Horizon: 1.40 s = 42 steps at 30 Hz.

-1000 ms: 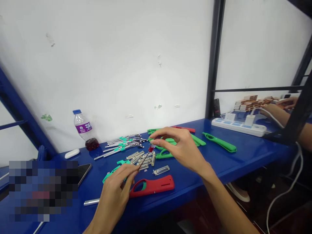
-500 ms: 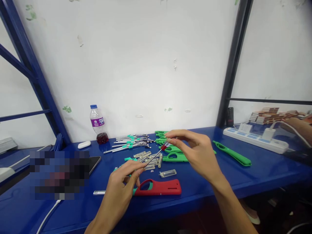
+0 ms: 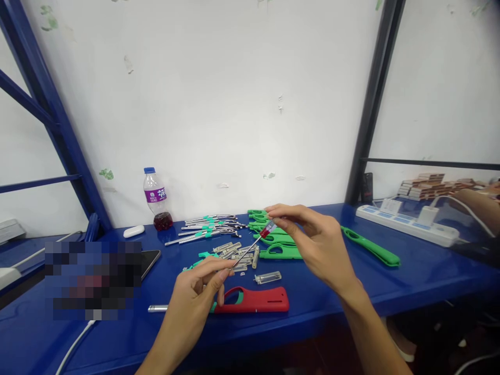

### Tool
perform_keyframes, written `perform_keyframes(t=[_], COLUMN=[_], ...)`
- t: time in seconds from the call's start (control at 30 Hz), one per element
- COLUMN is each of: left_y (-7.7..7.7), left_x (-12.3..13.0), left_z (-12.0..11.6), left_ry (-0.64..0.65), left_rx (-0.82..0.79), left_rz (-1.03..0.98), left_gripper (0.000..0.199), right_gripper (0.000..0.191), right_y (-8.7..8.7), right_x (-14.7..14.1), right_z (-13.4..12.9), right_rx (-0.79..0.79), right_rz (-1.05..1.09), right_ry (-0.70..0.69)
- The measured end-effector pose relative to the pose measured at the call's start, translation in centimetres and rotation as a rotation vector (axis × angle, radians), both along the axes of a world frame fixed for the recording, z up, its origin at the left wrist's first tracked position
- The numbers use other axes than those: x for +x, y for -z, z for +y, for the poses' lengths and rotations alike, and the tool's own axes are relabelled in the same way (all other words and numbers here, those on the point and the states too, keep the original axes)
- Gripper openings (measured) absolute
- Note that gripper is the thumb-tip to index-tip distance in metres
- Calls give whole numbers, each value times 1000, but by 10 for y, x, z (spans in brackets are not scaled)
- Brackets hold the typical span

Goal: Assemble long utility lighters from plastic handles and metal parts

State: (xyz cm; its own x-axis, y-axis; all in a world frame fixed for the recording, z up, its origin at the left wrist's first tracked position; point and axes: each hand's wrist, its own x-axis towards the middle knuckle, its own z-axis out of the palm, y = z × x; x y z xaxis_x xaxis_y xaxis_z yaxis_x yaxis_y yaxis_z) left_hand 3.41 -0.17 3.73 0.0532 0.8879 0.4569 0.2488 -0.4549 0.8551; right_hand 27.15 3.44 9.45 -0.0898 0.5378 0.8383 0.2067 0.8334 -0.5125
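A screwdriver (image 3: 267, 229) with a red and clear handle is held slantwise above the table between both hands. My right hand (image 3: 312, 237) pinches its handle end. The thin metal shaft runs down to my left hand (image 3: 201, 291), whose thumb and fingers are closed on the tip. Under the left hand lies a red lighter (image 3: 261, 300) with a long metal nozzle, partly hidden by that hand. Just beyond it rests a clear fuel tank (image 3: 267, 277), and behind that a heap of similar clear tanks (image 3: 234, 250). Green lighter shells (image 3: 279, 252) lie stacked behind the right hand.
Metal lighter nozzles (image 3: 207, 226) lie at the back. A drink bottle (image 3: 156, 200), a white case (image 3: 134, 231) and a phone (image 3: 150, 259) are on the left. To the right are a single green shell (image 3: 371, 246), a power strip (image 3: 406, 224) and another person's arm (image 3: 474, 203).
Both hands still hold the screwdriver in nearly the same pose. Its handle shows slightly more beyond the right fingertips. The whole view has shifted very slightly.
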Motion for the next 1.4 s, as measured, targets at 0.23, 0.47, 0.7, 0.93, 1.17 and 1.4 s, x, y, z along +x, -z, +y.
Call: perform_keyframes(t=[0.23,0.47,0.7,0.93,1.17,1.4], left_y=[1,-7,9,21,35,42], left_x=[2,17,37,61,82,78], left_z=[0,-10,-20,-8,13,12], left_ry=[27,-16,-9,-119,10,66], left_rx=[-32,-44,-117,68,12,-22], left_rz=[-47,-84,-88,82,237,325], left_gripper=[29,30,41,46,44,38], right_gripper=[20,5,5,24,19,17], right_y=[-1,-1,-11,-22,-24,-19], right_x=[-3,-1,-1,19,42,46], right_z=[-6,-6,-24,-38,-33,-28], right_rx=[2,-13,95,-1,-173,-258], right_rz=[27,102,62,-211,-416,-476], right_ry=[-32,-3,53,123,102,118])
